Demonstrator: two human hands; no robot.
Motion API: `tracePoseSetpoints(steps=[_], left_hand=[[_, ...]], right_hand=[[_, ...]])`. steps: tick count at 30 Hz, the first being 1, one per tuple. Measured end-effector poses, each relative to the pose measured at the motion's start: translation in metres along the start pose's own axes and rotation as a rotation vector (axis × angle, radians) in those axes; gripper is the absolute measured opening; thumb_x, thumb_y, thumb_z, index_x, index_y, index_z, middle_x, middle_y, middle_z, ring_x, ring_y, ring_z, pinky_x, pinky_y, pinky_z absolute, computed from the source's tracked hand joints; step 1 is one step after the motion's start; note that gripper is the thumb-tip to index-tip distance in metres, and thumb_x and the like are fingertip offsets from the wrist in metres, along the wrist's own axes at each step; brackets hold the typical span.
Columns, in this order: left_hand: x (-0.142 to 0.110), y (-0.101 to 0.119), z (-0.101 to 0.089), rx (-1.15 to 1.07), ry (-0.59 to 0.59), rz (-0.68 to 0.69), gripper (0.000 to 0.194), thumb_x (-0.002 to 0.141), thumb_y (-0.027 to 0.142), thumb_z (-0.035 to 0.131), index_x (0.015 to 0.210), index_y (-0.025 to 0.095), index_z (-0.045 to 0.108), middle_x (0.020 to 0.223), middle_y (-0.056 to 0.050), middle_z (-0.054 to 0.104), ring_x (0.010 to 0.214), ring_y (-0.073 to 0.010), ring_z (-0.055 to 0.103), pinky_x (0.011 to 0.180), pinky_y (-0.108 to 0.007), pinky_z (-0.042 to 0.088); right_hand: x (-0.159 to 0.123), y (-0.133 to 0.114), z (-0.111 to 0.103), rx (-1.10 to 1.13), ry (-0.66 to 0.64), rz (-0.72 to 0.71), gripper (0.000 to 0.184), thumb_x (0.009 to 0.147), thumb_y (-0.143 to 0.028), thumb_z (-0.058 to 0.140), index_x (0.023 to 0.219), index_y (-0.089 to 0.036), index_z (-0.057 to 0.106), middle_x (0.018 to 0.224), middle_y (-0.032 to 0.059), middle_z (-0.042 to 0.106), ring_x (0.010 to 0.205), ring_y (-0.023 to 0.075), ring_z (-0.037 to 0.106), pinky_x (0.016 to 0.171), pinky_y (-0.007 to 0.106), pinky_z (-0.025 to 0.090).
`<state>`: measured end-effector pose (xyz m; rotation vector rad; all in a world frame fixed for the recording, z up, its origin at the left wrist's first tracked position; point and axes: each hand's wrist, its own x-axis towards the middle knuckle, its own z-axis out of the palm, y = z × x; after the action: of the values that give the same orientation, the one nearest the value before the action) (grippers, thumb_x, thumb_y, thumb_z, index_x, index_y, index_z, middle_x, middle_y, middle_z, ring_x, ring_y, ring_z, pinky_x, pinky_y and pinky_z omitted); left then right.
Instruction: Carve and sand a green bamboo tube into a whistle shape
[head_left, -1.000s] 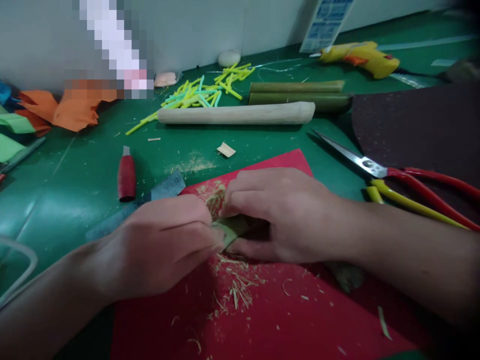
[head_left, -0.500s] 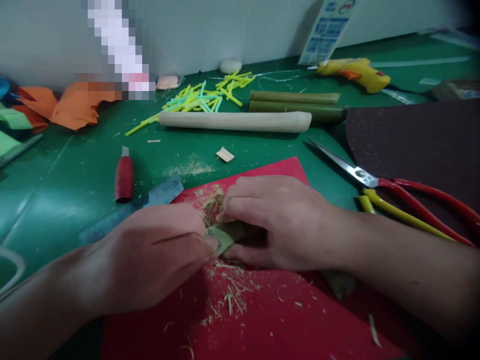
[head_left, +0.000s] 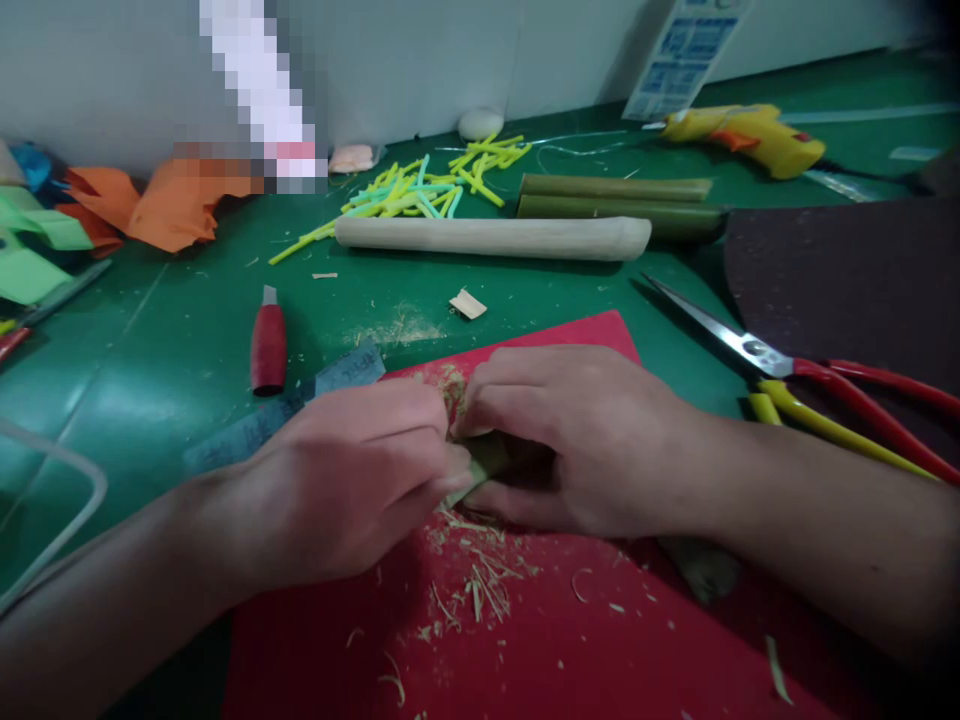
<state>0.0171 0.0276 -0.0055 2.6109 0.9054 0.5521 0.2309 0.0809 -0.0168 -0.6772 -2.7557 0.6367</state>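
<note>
Over a red board (head_left: 570, 620), my two hands meet at a pale green piece that looks like bamboo (head_left: 489, 458). My right hand (head_left: 585, 440) is closed around it, thumb below and fingers above. A greenish end (head_left: 705, 568) shows beneath the right wrist; I cannot tell if it belongs to the same piece. My left hand (head_left: 360, 480) is curled shut with its thumb and fingertips pressed against the piece's near end. What sits inside the left fingers is hidden. Thin shavings (head_left: 487, 590) and pale dust (head_left: 450, 390) lie around the fingertips.
Left of the board are a red-handled blade (head_left: 268, 345) and a grey-blue printed strip (head_left: 349, 368). Red-handled scissors (head_left: 757, 350) lie right. Behind are a peeled stick (head_left: 495, 238), green bamboo pieces (head_left: 615, 205), yellow-green straws (head_left: 405, 190) and a yellow glue gun (head_left: 750, 140).
My left hand has slid slightly right along the green piece, covering more of it. The right hand keeps its hold. The whole view has shifted a little.
</note>
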Motion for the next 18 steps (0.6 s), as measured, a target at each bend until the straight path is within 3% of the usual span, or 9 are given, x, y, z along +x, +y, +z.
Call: tracePoseSetpoints(steps=[18], left_hand=[[0.0005,0.0021,-0.0058,0.075,-0.067,0.013,0.020,0.093,0.015,0.049,0.080,0.017,0.063,0.078,-0.003,0.064,0.071,-0.0143,0.058,0.063,-0.027,0.044]], right_hand=[[-0.0013,0.0013,-0.0005,-0.037,0.011,-0.007,0.017,0.080,-0.036,0.063,0.081,-0.019,0.064,0.082,0.0038,0.064,0.074,0.0162,0.055,0.059,0.029,0.034]])
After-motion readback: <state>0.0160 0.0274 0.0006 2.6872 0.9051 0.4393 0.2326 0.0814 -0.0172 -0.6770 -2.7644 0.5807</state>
